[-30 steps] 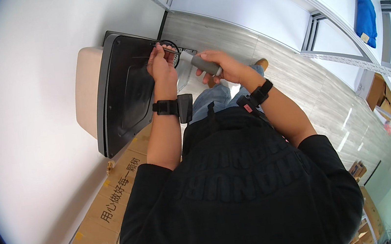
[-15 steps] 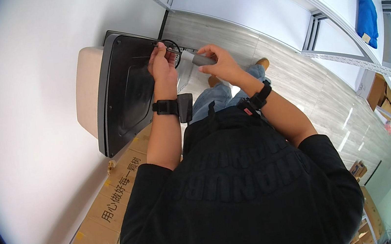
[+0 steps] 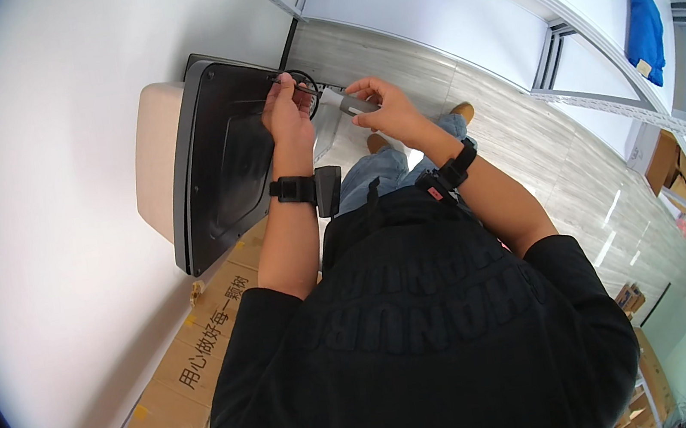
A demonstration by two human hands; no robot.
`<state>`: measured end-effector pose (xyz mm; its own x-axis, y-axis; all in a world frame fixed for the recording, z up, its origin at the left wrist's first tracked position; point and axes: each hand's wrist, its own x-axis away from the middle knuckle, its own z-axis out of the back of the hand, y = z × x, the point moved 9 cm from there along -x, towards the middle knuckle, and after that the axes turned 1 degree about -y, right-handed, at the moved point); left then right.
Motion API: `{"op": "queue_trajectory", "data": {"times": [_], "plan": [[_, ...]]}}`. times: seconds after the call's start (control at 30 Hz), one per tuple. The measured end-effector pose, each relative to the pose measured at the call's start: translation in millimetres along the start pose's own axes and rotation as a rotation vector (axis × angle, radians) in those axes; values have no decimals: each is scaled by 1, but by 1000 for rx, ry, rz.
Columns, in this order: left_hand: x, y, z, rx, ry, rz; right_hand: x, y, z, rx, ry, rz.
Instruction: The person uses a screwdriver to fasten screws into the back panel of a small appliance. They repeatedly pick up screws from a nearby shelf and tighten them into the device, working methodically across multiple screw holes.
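Here, we look down on a person in a black T-shirt (image 3: 408, 309) working with bare hands at the corner of a black moulded panel (image 3: 232, 159), which stands tilted beside a white wall (image 3: 56, 208). We see the right hand (image 3: 393, 110) with its fingers curled around a grey-handled screwdriver (image 3: 357, 106), which points left toward that corner. From its pale collar (image 3: 331, 98), a dark shaft (image 3: 310, 92) runs to the left hand (image 3: 289, 117), where thumb and forefinger pinch it close to the panel. We cannot tell what the tip meets, as the fingers cover it. A black cable (image 3: 314, 84) loops just beside the left fingertips. We note a beige body (image 3: 158, 156) on the panel's far side and a long cardboard box (image 3: 160, 402) below, nearer the person. Each wrist wears a black strap, the left one (image 3: 295, 189) with a dark block attached. Beneath the hands, we make out blue jeans (image 3: 384, 167) and tan shoes (image 3: 462, 112) on a grey plank-patterned floor (image 3: 514, 131).
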<state>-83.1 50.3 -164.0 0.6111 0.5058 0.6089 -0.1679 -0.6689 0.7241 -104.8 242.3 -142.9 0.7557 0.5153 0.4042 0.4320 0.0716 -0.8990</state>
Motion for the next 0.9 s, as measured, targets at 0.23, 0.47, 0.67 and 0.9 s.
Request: {"op": "queue_trajectory", "data": {"times": [0.23, 0.47, 0.67, 0.9], "plan": [[1, 1, 0, 21, 13, -9, 7, 10, -15, -517, -282, -408], [12, 6, -11, 23, 32, 19, -5, -9, 7, -7, -42, -111], [3, 0, -4, -47, -6, -23, -2, -38, 8, 480, 112, 326], [8, 5, -7, 1, 16, -32, 1, 2, -5, -422, -370, -417]]}}
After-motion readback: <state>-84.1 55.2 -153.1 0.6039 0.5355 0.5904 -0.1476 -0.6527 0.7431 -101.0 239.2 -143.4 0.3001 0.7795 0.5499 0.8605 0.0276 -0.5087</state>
